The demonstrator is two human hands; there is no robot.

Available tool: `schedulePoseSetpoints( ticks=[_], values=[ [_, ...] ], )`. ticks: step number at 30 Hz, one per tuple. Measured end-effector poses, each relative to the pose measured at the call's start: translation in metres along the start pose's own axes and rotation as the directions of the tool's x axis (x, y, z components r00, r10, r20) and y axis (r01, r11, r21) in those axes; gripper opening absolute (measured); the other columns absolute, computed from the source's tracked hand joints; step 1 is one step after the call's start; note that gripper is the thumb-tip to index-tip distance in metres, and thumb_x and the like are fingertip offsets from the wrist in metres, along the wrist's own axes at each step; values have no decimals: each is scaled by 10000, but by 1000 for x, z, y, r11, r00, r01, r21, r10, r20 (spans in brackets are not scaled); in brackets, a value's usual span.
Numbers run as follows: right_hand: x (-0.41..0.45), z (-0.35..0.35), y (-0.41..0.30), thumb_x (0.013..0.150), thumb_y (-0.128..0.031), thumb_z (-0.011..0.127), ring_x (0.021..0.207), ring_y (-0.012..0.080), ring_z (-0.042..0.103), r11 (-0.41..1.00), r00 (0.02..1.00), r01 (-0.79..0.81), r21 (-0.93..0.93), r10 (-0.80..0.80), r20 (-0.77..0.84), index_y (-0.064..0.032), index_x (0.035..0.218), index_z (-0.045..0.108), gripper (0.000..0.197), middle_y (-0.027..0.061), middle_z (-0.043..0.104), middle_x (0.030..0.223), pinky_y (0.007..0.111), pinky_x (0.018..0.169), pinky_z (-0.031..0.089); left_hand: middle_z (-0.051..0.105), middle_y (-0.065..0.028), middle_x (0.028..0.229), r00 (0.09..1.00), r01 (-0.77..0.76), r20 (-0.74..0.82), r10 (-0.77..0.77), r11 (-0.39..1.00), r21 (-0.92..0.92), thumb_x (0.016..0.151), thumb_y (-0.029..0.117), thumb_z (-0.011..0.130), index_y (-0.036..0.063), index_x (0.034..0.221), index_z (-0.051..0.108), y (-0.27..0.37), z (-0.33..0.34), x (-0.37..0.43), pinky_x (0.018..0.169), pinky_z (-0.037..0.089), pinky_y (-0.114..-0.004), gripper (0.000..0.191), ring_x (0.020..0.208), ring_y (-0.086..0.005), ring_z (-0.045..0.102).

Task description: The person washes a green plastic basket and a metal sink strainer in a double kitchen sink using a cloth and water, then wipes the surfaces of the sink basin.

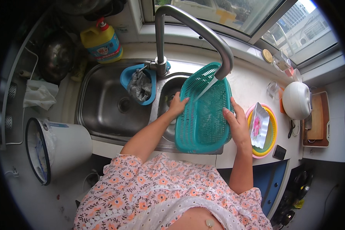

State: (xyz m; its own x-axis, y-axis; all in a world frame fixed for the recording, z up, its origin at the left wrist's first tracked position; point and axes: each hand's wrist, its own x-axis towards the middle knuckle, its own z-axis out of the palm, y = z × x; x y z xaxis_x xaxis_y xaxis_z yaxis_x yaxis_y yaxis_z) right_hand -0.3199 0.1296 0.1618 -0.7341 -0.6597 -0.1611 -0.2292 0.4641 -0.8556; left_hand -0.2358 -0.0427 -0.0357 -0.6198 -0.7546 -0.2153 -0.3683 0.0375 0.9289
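Observation:
A teal perforated plastic basket (210,120) is held tilted over the right sink bowl (168,130), its open side facing me. My left hand (178,105) grips the basket's left rim, thumb on the inner side. On the right wall, my right hand (237,123) holds on with the thumb over the rim. From the steel gooseneck faucet (224,66) a stream of water (207,88) runs into the basket. The basket and my left hand hide much of the right bowl.
A blue caddy (153,96) holding a grey cloth (140,86) hangs by the left bowl (109,115). Yellow detergent jug (102,43) stands behind. Stacked basins (271,135) with a floral tray (259,126), a phone (279,152) and a white appliance (296,100) are at right; a bin (72,143) at left.

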Motion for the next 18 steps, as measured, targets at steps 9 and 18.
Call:
schedulePoseSetpoints(
  ticks=[9,18],
  values=[
    [-37,7,-35,642,-424,646,1157,404,351,911,963,269,-312,-257,80,-38,1258,380,774,266,290,1286,420,937,313,572,-246,895,993,116,-10,-117,992,-48,861,360,409,-32,926,535,4,17,14,717,418,-430,417,854,-404,544],
    [-23,-15,-41,642,-243,560,1146,401,361,892,971,238,-385,-215,101,9,1271,334,715,294,314,1253,388,946,309,502,-233,1062,983,-162,-84,165,986,41,702,227,674,23,1187,354,24,30,1,814,397,-412,615,966,-383,498]
  ],
)
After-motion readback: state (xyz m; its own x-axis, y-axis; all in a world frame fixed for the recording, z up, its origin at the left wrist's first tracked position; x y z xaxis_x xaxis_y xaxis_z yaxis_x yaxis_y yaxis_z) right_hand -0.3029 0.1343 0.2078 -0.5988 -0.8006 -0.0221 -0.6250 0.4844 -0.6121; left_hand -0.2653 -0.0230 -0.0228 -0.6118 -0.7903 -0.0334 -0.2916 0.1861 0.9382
